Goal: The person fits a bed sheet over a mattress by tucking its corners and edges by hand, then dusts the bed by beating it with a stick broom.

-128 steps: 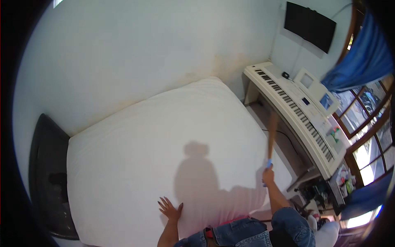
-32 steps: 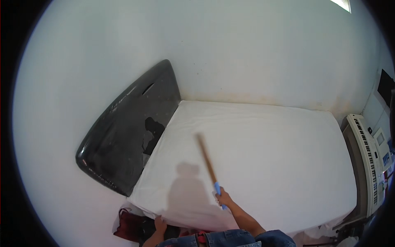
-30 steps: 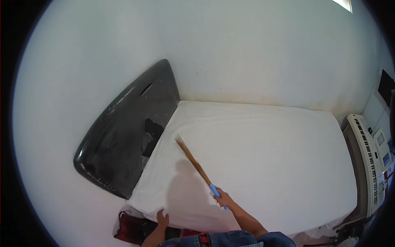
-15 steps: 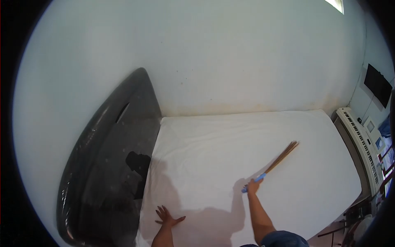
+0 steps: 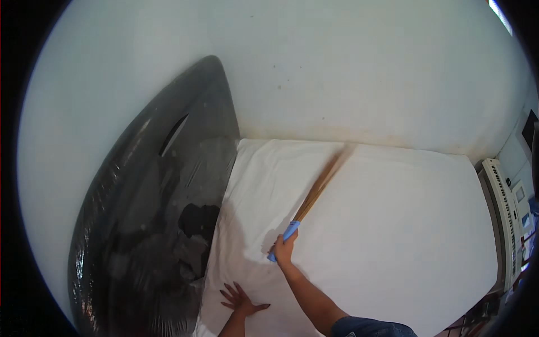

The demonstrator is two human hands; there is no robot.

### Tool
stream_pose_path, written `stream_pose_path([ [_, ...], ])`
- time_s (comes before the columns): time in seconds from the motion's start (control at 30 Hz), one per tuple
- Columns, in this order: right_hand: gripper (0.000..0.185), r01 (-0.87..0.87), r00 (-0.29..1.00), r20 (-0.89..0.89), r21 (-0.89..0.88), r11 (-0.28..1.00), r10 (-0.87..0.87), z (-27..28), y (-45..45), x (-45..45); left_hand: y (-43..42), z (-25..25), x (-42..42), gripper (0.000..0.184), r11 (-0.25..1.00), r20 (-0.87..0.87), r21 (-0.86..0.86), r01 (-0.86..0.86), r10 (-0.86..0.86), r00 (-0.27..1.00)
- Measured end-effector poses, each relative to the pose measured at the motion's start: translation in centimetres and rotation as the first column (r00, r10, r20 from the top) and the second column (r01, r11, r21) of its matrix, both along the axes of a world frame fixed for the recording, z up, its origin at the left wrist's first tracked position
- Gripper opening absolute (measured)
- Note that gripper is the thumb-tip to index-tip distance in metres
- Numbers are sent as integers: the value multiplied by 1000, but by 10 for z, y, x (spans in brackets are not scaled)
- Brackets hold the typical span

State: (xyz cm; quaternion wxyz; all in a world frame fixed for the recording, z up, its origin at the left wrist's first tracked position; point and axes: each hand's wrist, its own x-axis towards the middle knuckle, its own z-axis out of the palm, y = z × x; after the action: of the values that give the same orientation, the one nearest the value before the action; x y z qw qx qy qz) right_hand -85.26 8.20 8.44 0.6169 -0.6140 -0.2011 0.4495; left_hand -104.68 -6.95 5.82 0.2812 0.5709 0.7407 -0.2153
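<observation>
My right hand (image 5: 284, 248) is wrapped round the blue handle of a stick broom (image 5: 311, 196). The broom's brown bristles point away from me toward the wall and are blurred at the tip. Below them lies a bed with a white sheet (image 5: 393, 224), wrinkled near its left side. My left hand (image 5: 241, 300) rests on the sheet close to the headboard, fingers spread and holding nothing.
A dark headboard (image 5: 151, 224) under shiny plastic stands along the bed's left end. The pale wall (image 5: 365, 73) borders the far side. Past the bed's right end is a white keyboard (image 5: 505, 219), with a dark screen (image 5: 530, 129) above it.
My right hand has swung the broom to the left and farther up the bed. The left hand stays spread on the sheet. The view has shifted somewhat.
</observation>
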Motion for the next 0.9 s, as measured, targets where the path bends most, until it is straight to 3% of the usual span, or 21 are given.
stream_pose_path([
  [0.03, 65, 83, 996, -38, -27, 996, -84, -5, 0, -8, -1, 0, -1, 165, 1000, -4, -14, -9, 9, 1000],
  [0.07, 66, -64, 996, -62, -62, 996, 60, -8, 8, -7, 2, 1, 0, 165, 1000, 16, -23, -7, 7, 1000],
  [0.1, 66, -69, 996, -67, -71, 995, 65, -4, 14, 1, 2, 2, -1, 165, 1000, 35, -31, -1, 2, 999],
  [0.17, 66, -563, 825, -111, -74, 823, 554, 13, 25, 22, 2, -2, -3, 165, 1000, 29, -27, 4, -3, 1000],
  [0.2, 65, -612, 790, -98, -75, 787, 605, 22, 27, 25, 0, -2, -4, 165, 1000, 28, -17, 11, -11, 1000],
  [0.33, 65, -448, 891, -75, 16, 894, 448, 35, 8, 8, -1, -2, -3, 165, 1000, 42, -3, 3, -3, 999],
  [0.4, 62, -165, 986, 49, 60, 984, 162, 18, -9, -14, -1, 4, -3, 164, 1000, 45, 5, 17, -17, 999],
  [0.43, 62, -168, 985, 47, 56, 984, 166, 7, -20, -19, -2, 6, -3, 164, 1000, 44, 1, 13, -13, 999],
  [0.5, 65, -440, 886, 102, -119, 890, 452, -6, -43, -27, 0, 7, -3, 164, 1000, 38, -14, 10, -9, 999],
  [0.53, 67, -537, 824, 142, -112, 836, 548, -8, -54, -26, -1, 9, -3, 164, 1000, 38, -18, 10, -9, 999],
  [0.57, 67, -537, 824, 145, -114, 836, 549, -10, -59, -26, 1, 10, -2, 164, 1000, 36, -24, 6, -5, 999],
  [0.63, 68, -652, 756, 2, -90, 753, 655, 9, -76, -25, 1, 15, 0, 164, 999, 39, -37, -3, 5, 999],
  [0.67, 68, -655, 753, 2, -95, 750, 658, 13, -86, -29, 1, 18, -1, 164, 1000, 47, -25, 3, -2, 999],
  [0.73, 68, -400, 914, 52, -59, 914, 403, 16, -112, -47, -1, 23, -1, 164, 1000, 51, -15, -10, 11, 999],
  [0.83, 64, -331, 941, 75, -7, 944, 330, 6, -157, -73, -10, 15, -9, 158, 999, 67, 38, 7, -10, 998],
  [0.87, 64, -342, 937, 73, -5, 940, 342, 6, -170, -74, -14, 4, -12, 156, 990, 55, 134, 36, -44, 998],
  [0.9, 62, -482, 873, 56, -48, 875, 484, 7, -183, -68, -22, -2, -13, 153, 971, 40, 230, 69, -80, 996],
])
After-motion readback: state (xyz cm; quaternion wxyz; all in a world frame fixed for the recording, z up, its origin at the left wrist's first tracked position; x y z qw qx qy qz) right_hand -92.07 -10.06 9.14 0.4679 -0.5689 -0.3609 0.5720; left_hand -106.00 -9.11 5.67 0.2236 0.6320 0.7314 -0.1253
